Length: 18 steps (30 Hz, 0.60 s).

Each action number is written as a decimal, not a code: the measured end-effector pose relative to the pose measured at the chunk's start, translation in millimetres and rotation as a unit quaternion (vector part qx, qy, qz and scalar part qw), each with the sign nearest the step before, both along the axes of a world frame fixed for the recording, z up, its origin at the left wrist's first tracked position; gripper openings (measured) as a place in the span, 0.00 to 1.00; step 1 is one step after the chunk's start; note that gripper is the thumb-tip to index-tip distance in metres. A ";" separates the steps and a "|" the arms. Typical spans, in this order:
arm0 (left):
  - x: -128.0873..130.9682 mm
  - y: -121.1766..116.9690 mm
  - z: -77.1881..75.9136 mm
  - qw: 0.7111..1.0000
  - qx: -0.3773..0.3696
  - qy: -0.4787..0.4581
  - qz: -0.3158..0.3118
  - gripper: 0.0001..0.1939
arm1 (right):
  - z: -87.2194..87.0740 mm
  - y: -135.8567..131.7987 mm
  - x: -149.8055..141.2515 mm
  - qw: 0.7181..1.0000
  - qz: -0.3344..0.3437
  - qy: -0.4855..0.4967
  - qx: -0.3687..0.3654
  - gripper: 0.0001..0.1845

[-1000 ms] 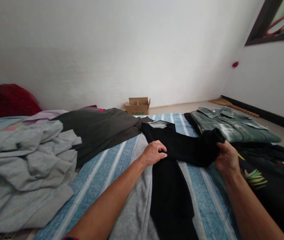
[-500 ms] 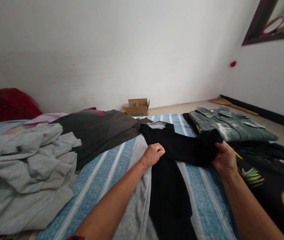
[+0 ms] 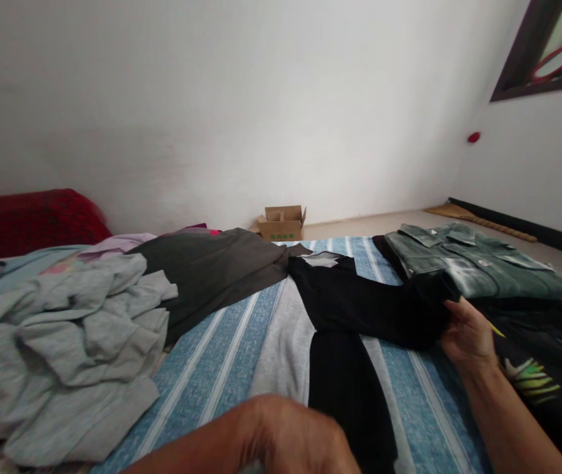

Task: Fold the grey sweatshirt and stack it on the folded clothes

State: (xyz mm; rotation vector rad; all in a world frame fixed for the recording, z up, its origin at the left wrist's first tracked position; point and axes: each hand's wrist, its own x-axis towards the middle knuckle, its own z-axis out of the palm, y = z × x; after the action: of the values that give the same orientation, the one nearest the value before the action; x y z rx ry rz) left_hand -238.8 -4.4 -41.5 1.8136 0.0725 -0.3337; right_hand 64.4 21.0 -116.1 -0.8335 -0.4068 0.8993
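- The right hand (image 3: 467, 337) sits at the end of a sleeve (image 3: 384, 313), fingers curled around the cuff and thumb side beneath it, with the hand nearly closed on the black cloth.
- The sleeve belongs to a black top (image 3: 347, 388), and the hand appears to have hold of it there.
- From the hand, the sleeve runs left and slightly away to the collar, where a pale label (image 3: 320, 260) shows. That long axis lies across the bed, with the cuff end pointing right.
- The rest of the top runs from below the sleeve straight toward the person, and its lower end is cut off by the bottom of the view.
- The left hand (image 3: 300, 438) is at the bottom edge, left of the top, blurred and partly out of view. Its fingers look curled, but what it has hold of, if anything, cannot be told.
- Grey cloth (image 3: 281, 345) lies beneath the top, between the two hands.
- All of this rests on a blue striped bedspread (image 3: 201, 375).
- Just beyond the right hand lies a folded denim shirt (image 3: 478, 263); a black printed garment (image 3: 532, 362) lies right beside the hand.
- Far left of the grip are a rumpled grey heap (image 3: 73, 342), a dark grey garment (image 3: 211, 276) and a red cushion (image 3: 28, 224).
- Beyond the bed, a cardboard box (image 3: 283, 224) stands on the floor (image 3: 374, 225) against a white wall (image 3: 211, 112).
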 end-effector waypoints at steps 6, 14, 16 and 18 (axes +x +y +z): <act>-5.6 79.4 1.5 0.856 0.352 0.034 0.377 0.10 | 10.7 -7.2 -2.1 1.000 0.005 0.008 0.027 0.06; 9.2 200.0 -52.7 0.666 0.548 0.143 0.485 0.16 | 48.7 -27.9 -5.1 0.999 -0.006 0.037 0.034 0.06; 10.1 207.3 -65.0 0.661 0.553 0.159 0.481 0.18 | 57.2 -35.9 -3.3 0.997 -0.049 0.026 0.046 0.12; 9.3 212.5 -70.0 0.661 0.556 0.171 0.473 0.20 | 59.8 -42.7 -0.1 0.996 -0.066 -0.007 0.067 0.17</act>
State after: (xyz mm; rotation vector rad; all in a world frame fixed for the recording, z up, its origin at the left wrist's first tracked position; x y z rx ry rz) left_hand -229.4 208.1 -111.5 2.5168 1.7770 0.2269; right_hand 64.3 -21.6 -56.3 -0.7355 -0.4143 0.7351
